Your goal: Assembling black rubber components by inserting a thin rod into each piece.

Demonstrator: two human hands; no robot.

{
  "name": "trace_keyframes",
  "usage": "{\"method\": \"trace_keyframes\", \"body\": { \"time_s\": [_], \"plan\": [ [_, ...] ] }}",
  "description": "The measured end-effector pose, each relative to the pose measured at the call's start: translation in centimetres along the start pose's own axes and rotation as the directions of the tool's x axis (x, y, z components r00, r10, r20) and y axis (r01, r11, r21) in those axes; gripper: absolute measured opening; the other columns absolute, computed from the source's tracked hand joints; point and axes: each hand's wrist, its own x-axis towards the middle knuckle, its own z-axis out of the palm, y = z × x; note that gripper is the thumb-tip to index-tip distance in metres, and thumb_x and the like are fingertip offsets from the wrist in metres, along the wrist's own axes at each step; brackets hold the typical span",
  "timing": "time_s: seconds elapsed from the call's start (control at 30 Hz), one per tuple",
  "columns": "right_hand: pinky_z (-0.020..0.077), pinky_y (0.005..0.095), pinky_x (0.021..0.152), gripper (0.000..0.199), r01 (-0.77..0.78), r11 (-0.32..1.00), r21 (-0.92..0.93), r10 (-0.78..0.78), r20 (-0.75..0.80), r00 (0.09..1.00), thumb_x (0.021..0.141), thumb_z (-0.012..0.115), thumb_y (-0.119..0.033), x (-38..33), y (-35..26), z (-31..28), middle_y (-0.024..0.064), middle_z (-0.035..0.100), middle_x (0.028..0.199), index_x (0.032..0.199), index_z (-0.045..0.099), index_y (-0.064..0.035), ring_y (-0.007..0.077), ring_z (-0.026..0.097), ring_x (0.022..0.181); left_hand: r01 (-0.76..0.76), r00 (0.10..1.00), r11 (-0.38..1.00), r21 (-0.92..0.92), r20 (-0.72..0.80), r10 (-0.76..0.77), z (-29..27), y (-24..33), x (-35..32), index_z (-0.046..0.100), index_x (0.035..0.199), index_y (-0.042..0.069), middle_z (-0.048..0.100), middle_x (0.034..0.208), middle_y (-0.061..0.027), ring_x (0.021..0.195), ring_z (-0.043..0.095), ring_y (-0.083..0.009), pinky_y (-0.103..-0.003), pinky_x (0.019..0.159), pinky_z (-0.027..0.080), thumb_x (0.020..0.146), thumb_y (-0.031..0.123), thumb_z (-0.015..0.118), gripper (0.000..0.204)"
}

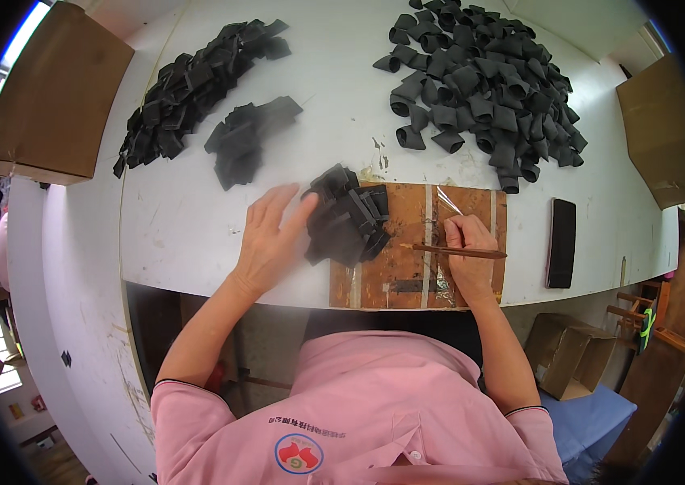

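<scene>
My left hand (268,236) is open, fingers spread, at the left side of a small heap of flat black fabric pieces (344,217). Its thumb and fingers lie close to the heap, and I cannot tell whether they touch it. That heap rests partly on a brown board (407,283) with strips of clear tape across it. Over the board's right half, my right hand (469,240) is closed on a slender brown stick (480,254), tapered toward the left and lying crosswise. A shiny silver strip (448,200) shows just beyond that hand; whether it is held is unclear.
Two groups of black pieces (189,81) (245,141) lie at the far left. A large pile of black fabric tubes (480,81) fills the far right. A dark phone (561,242) lies right of the board. Cardboard boxes (59,89) (661,129) flank the white table (189,234).
</scene>
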Motion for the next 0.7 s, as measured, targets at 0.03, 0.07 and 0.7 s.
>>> {"method": "trace_keyframes", "body": {
  "time_s": [0.03, 0.07, 0.7],
  "plan": [
    [0.0393, 0.0354, 0.051, 0.007, -0.003, 1.000, -0.002, 0.003, 0.002, 1.000, 0.078, 0.058, -0.008, 0.0, -0.1, -0.1, 0.0100, 0.050, 0.065, 0.075, 0.054, -0.0032, 0.0286, 0.051, 0.058, 0.172, 0.974, 0.966, -0.195, -0.110, -0.196, -0.1, 0.7, -0.5, 0.050, 0.116, 0.009, 0.050, 0.111, -0.0143, 0.100, 0.048, -0.0286, -0.037, 0.082, 0.039, 0.066, -0.004, 0.054, 0.052],
    [0.0393, 0.0354, 0.051, 0.007, -0.008, 1.000, 0.000, 0.008, 0.002, 1.000, 0.078, 0.058, -0.008, 0.0, -0.1, -0.1, 0.0100, 0.050, 0.065, 0.075, 0.054, -0.0032, 0.0286, 0.051, 0.058, 0.306, 0.900, 0.865, -0.398, -0.177, -0.399, -0.1, 1.4, -0.8, 0.050, 0.114, 0.005, 0.054, 0.101, -0.0135, 0.088, 0.052, -0.0260, -0.034, 0.074, 0.043, 0.066, -0.004, 0.054, 0.049],
    [0.0426, 0.0331, 0.052, 0.004, 0.182, 0.981, 0.062, -0.169, -0.181, 0.969, 0.077, 0.058, -0.005, -1.7, -1.1, -0.7, 0.0103, 0.053, 0.067, 0.076, 0.055, -0.0022, 0.0273, 0.053, 0.058, 0.357, 0.744, 0.836, -0.417, -0.415, -0.525, 2.5, 5.7, 1.9, 0.049, 0.080, 0.000, 0.056, 0.086, -0.0096, 0.066, 0.050, -0.0194, -0.029, 0.059, 0.042, 0.079, -0.001, 0.054, 0.005]
  ]
}}
